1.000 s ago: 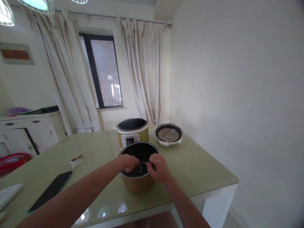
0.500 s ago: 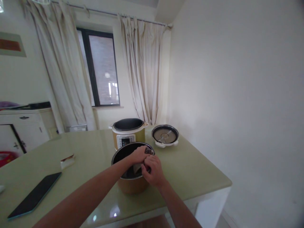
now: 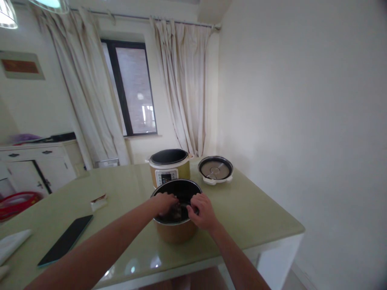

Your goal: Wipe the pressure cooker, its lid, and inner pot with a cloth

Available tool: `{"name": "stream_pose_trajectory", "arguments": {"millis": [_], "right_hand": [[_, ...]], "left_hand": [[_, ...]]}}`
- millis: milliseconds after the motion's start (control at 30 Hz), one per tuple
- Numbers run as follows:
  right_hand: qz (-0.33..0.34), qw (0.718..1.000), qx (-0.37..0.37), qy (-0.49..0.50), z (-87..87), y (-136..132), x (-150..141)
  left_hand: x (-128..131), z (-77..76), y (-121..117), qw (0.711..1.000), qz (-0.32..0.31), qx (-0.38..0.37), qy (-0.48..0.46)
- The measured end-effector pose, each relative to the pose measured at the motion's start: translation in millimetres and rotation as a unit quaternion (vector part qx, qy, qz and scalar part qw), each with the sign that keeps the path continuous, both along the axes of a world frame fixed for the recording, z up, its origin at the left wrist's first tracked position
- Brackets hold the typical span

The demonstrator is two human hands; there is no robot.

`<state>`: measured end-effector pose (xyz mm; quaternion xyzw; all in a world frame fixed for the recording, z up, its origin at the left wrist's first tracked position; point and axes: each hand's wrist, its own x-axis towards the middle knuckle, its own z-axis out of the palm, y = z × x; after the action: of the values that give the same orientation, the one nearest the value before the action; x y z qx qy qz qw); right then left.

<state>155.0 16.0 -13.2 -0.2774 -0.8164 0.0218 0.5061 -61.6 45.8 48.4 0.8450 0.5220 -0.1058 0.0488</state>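
Observation:
A round inner pot (image 3: 177, 233), dark inside with a brownish outer wall, stands upright on the table. My left hand (image 3: 165, 202) reaches over its near left rim, fingers closed on a crumpled greyish cloth (image 3: 174, 214) against the inside. Part of the cloth is hidden in shadow and under the fingers. My right hand (image 3: 203, 211) grips the pot's right rim, the thumb inside. Just behind the pot is the electric pressure cooker body (image 3: 171, 159), uncovered, its control panel facing me. The cooker's round lid (image 3: 215, 169) lies underside up to its right.
On the pale green table (image 3: 248, 213), a dark tablet-like slab (image 3: 66, 239) lies at the left. A small white packet (image 3: 98, 202) sits beyond it, and a folded white item (image 3: 13, 243) is near the left edge. A plain wall rises on the right.
My left hand has moved with the cloth from the pot's far right rim to the left part of its inside. My right hand stays on the right rim. The view has shifted slightly.

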Motion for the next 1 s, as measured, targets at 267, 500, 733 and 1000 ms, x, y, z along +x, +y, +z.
{"name": "stream_pose_trajectory", "arguments": {"millis": [267, 500, 733, 1000], "right_hand": [[-0.011, 1.0, 0.002, -0.014, 3.1, -4.5, -1.5], [-0.07, 0.998, 0.0, -0.002, -3.1, -4.7, -1.7], [-0.014, 1.0, 0.004, 0.002, -1.7, 0.6, 11.2], [0.042, 0.996, -0.043, -0.07, 12.8, 17.2, 42.1]], "left_hand": [[52.8, 0.5, 19.9, 0.979, 0.037, 0.193, -0.058], [68.6, -10.7, 19.5, 0.976, 0.016, -0.053, -0.211], [18.7, 0.7, 1.0, 0.966, 0.014, -0.22, -0.131], [-13.3, 19.3, -15.2, 0.974, -0.069, -0.007, -0.217]]}}
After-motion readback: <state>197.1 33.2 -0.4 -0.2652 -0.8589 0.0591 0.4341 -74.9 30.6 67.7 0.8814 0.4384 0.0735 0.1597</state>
